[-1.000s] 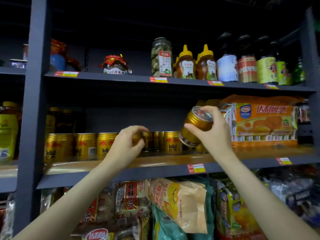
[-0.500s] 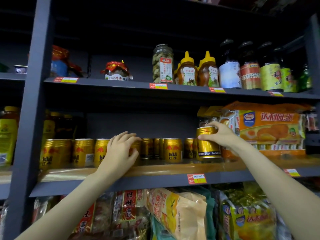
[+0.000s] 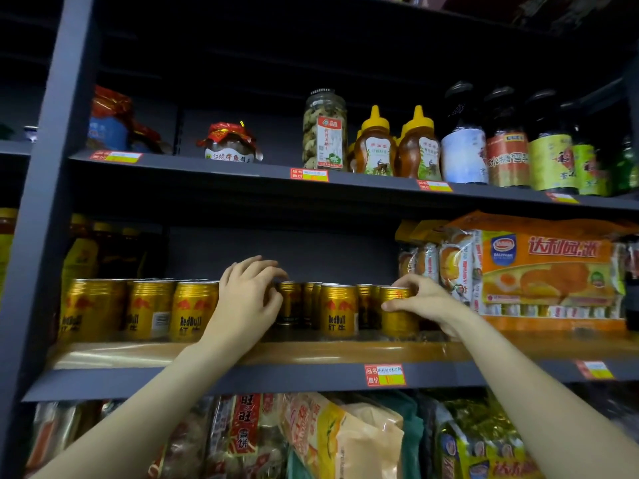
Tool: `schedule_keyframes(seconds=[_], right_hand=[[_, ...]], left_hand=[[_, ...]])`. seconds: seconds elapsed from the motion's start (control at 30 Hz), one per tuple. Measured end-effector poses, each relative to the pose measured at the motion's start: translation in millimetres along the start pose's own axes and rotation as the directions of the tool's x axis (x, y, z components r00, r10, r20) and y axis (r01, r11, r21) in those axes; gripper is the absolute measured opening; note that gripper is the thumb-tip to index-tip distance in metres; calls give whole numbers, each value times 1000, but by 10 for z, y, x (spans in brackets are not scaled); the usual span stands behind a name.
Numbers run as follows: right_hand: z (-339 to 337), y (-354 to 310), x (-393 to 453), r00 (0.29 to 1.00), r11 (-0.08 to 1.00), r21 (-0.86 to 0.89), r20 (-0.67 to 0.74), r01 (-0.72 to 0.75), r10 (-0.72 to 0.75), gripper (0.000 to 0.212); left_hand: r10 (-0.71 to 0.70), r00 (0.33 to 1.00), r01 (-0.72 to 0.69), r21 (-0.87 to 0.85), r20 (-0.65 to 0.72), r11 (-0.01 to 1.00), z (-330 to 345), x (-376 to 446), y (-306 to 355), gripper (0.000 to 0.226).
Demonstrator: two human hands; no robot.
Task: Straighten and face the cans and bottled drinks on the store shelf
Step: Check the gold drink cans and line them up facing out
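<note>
i see the gold can (image 3: 397, 311) standing upright on the middle shelf (image 3: 311, 376), at the right end of the can row and just left of the orange snack pack (image 3: 549, 267). my right hand (image 3: 427, 300) grips this can near its top: the thumb lies across the front face and the curled fingers wrap over the rim. which way its label faces i cannot tell; the visible side shows plain gold.

to the left, with a recessed can (image 3: 364, 305) showing in the gap between, stands a front can (image 3: 338, 311) with its red bull label facing out. further recessed cans (image 3: 289, 302) sit deeper on the shelf between the two hands.

my left hand (image 3: 247, 299) covers a can position in the front row, fingers curled forward with the tips at the top of the recessed can. whether it actually grips a can i cannot tell, since the hand hides what is behind it.

left of that hand, three front cans (image 3: 148, 309) stand upright and touching; the middle one shows a barcode instead of its logo. yellow bottles (image 3: 77, 257) stand behind them.

the upper shelf (image 3: 242, 167) carries a glass jar (image 3: 325, 129), two honey bottles (image 3: 397, 143) and dark bottles (image 3: 505, 140). bagged snacks (image 3: 345, 440) fill the level below.
</note>
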State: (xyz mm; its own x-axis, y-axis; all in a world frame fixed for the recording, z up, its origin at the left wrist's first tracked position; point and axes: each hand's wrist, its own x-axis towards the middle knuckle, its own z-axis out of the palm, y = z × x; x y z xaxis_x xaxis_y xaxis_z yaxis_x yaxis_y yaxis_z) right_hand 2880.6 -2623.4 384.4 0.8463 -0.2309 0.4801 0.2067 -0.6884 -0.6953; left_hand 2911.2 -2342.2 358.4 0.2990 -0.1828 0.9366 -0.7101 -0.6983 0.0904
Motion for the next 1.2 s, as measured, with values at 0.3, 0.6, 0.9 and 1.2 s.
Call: schedule_keyframes(seconds=[0.3, 0.6, 0.9, 1.2], right_hand=[[67, 19, 106, 995, 998, 49, 89, 42, -46, 44], [197, -571, 131, 942, 936, -181, -97, 301, -322, 46], [1022, -1340, 764, 885, 759, -508, 424, 407, -191, 73], [1322, -1518, 1303, 861, 447, -835, 454, 321, 230, 91]], left_hand=[[-15, 998, 19, 79, -56, 997, -5, 70, -107, 24], [1, 998, -14, 226, 56, 974, -84, 57, -349, 59], [133, 950, -227, 330, 283, 916, -263, 157, -417, 55], [139, 824, -265, 157, 549, 951, -373, 391, -717, 63]])
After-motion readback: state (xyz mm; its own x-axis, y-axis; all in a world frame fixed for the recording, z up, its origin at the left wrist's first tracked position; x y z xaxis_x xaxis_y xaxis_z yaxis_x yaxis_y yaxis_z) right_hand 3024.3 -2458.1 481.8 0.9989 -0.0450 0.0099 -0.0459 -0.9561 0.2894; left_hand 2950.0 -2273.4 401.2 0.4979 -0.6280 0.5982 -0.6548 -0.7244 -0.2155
